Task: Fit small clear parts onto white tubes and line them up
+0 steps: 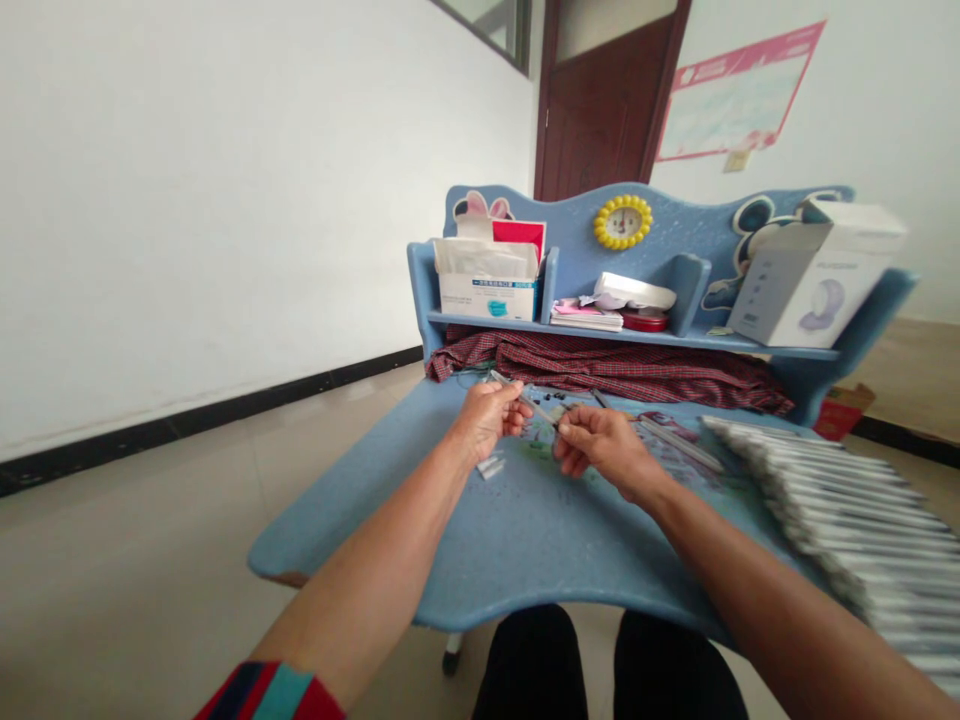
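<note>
Above the middle of the blue desk, a thin translucent tube (538,408), much like a pen barrel, runs slantwise between my hands. My left hand (487,415) is closed on its upper left part, thumb on top. The fingers of my right hand (604,448) pinch the lower right end, where a small dark part shows; its exact shape is too small to make out. Beneath my left hand lie a few short whitish pieces (491,466). Just beyond my hands, several tiny black parts (555,396) are scattered on the desk.
Many thin silvery-white rods (847,520) lie in a row on the right of the desk (510,570). Loose rods (682,445) rest beside them. Checked cloth (600,368) is bunched under the shelf, which holds a mask box (487,298) and a white carton (821,275).
</note>
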Tool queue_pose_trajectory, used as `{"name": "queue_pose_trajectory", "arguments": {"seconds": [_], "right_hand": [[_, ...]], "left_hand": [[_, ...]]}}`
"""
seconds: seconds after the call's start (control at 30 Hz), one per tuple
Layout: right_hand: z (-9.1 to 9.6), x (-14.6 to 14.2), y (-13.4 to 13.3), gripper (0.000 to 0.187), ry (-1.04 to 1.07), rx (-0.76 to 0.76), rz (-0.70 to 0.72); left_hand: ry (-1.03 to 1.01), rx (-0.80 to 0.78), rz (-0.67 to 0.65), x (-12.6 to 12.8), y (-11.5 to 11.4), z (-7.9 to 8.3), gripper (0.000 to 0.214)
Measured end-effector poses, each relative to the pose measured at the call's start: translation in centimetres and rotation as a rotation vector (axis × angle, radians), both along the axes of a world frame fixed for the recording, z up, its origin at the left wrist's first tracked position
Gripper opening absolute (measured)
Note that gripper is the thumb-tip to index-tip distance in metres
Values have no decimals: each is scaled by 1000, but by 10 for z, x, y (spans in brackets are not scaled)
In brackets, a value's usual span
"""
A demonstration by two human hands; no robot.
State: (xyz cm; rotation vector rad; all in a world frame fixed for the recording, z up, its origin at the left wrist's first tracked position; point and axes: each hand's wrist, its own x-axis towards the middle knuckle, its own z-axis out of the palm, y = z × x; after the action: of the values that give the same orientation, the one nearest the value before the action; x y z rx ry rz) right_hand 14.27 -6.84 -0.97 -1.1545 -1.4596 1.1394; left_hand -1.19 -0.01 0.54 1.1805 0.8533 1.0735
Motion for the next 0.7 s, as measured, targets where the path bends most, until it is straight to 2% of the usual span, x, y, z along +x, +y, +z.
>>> {"name": "queue_pose_trajectory", "arguments": {"seconds": [0.17,0.3,0.4,0.5,0.7], "right_hand": [[-13,-4,6,12,-181,194,-137],[-13,-1,2,12,-497,450,-226],[-12,-1,0,16,-571,516,-244],[-13,-2,1,20,-440,403,-206],[-8,-9,-1,21,-2,-36,-76]], "left_hand": [[-8,-47,34,1,1,-1,15],[3,-46,29,1,0,-1,16],[-11,-44,26,1,0,-1,15],[-29,-35,3,1,0,-1,15],[-31,14,-47,0,-1,-1,16]]}}
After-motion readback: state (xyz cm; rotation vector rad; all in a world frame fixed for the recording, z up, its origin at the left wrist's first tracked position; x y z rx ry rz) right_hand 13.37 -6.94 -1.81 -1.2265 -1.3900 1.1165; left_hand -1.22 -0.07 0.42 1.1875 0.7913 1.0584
